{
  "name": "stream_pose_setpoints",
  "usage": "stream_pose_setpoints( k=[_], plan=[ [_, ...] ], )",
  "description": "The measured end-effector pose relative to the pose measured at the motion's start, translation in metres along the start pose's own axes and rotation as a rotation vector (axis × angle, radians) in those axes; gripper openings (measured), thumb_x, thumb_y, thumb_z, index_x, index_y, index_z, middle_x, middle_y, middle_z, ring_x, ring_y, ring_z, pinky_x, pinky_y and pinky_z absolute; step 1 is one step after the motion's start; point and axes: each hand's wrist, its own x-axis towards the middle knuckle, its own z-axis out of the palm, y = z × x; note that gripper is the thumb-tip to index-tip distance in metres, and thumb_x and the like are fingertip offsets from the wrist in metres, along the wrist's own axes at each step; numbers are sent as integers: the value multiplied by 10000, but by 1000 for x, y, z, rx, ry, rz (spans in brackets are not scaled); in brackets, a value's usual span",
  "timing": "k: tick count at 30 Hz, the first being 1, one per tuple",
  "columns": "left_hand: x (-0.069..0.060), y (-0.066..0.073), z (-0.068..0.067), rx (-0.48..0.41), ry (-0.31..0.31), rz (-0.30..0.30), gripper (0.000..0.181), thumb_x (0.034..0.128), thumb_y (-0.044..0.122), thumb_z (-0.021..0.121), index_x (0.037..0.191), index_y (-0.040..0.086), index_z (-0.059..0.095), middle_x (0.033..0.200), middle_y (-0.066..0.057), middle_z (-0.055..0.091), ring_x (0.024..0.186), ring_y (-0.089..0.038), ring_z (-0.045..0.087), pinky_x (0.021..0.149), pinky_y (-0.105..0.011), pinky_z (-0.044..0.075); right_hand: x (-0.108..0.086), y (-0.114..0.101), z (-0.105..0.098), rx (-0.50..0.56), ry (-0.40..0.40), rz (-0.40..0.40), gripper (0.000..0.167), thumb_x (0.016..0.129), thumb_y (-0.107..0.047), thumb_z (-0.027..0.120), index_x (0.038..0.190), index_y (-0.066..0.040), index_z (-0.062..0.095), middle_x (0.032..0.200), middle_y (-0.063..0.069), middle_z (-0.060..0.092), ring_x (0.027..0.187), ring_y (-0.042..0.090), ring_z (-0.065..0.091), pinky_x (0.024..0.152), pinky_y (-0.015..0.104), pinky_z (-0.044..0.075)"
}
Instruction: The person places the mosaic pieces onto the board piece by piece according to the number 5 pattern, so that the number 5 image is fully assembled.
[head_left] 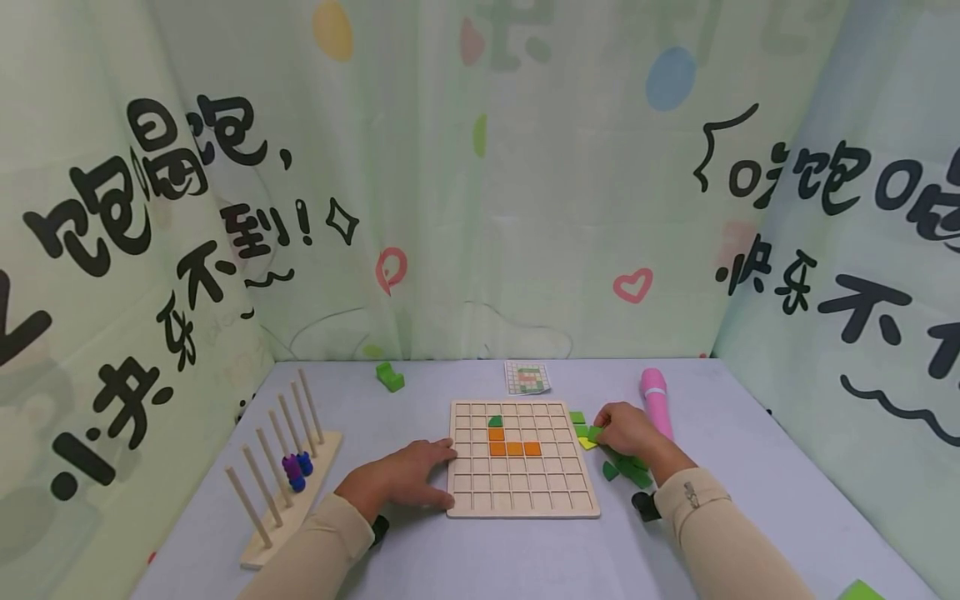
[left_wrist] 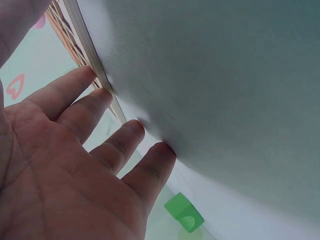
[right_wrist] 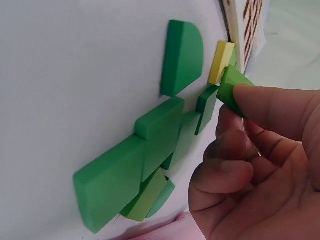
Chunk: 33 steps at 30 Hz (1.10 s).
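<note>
A wooden grid board [head_left: 472, 487] lies mid-table, bearing several orange square tiles [head_left: 514, 449] in an L and one dark green tile [head_left: 496, 422] above them. My left hand [head_left: 401, 477] rests at the board's left edge, fingers spread; in the left wrist view its fingertips [left_wrist: 102, 95] touch the board's side. At the board's right, my right hand [head_left: 632, 428] pinches a light green tile [right_wrist: 231, 86] between thumb and fingers. Around it lie dark green tiles [right_wrist: 112, 180], one with a rounded edge [right_wrist: 185, 57], and a yellow tile [right_wrist: 221, 62].
On the left stands a peg rack [head_left: 330, 446] with purple and blue beads [head_left: 292, 468]. Behind the board are a pattern card [head_left: 527, 377] and a green block [head_left: 390, 377]. A pink cylindrical object [head_left: 656, 396] lies beyond my right hand. Another green piece [head_left: 861, 591] sits at the near right.
</note>
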Motion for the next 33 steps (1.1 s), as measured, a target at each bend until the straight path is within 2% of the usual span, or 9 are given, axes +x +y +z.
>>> stream_pose_setpoints(
  k=[5,14,26,33],
  plan=[
    [-1,0,-1,5,-4,0,747,877,386,833,1518,152,527,1682,-11,363,1534,-309,350,1223,-507,354,1,-4,0,57,-19,8,86,935,-61,654,1012,-21,654,950,106,620,893,252,565,743,329,481],
    [1,0,0,13,-8,13,739,881,383,829,1514,147,529,1676,-21,373,1526,-309,359,1217,-506,361,3,-15,2,128,-30,-45,123,935,-53,638,1043,5,653,948,103,610,882,242,561,732,327,477],
    [1,-2,-1,-10,-12,3,756,875,385,837,1519,145,524,1680,-22,366,1536,-318,343,1227,-515,346,14,-50,15,158,-77,-94,66,951,-81,670,996,-33,666,924,78,596,838,218,533,655,307,432],
    [0,-1,-2,-6,-18,4,748,879,395,831,1518,155,525,1680,-16,365,1533,-314,344,1228,-516,342,21,-70,22,204,-123,-139,63,966,-70,655,1011,-29,670,885,63,581,654,165,448,557,279,386]
  ],
)
